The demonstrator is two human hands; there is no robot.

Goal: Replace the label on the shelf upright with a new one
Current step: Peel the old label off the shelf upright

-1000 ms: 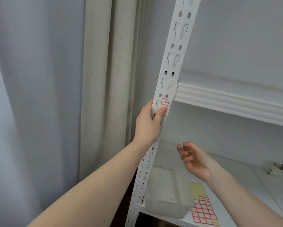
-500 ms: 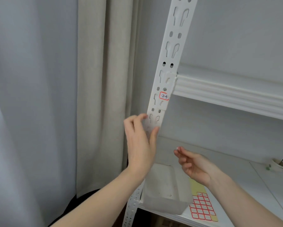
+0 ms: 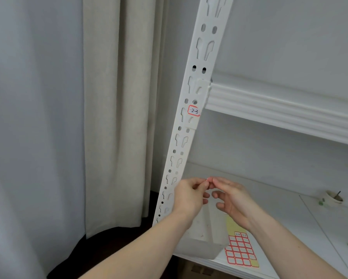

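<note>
The white perforated shelf upright [image 3: 191,125] runs up the middle of the view. A red-bordered label marked "2-3" [image 3: 194,111] is stuck on it just below the upper shelf beam. Lower down, in front of the upright, my left hand [image 3: 189,195] and my right hand [image 3: 230,197] meet at the fingertips. Together they pinch a tiny red-edged sticker piece [image 3: 207,179]. Most of that piece is hidden by the fingers. A sheet of red-bordered blank labels [image 3: 239,250] lies on the lower shelf.
A clear plastic bin [image 3: 201,241] stands on the lower shelf [image 3: 289,228] under my hands. The upper shelf beam [image 3: 279,111] crosses to the right. A tape roll [image 3: 331,198] sits at the far right. Beige and grey curtains [image 3: 116,117] hang on the left.
My left hand has let go of the upright near the "2-3" label and dropped down. It now meets my right hand, which rose slightly, and both pinch the small sticker piece.
</note>
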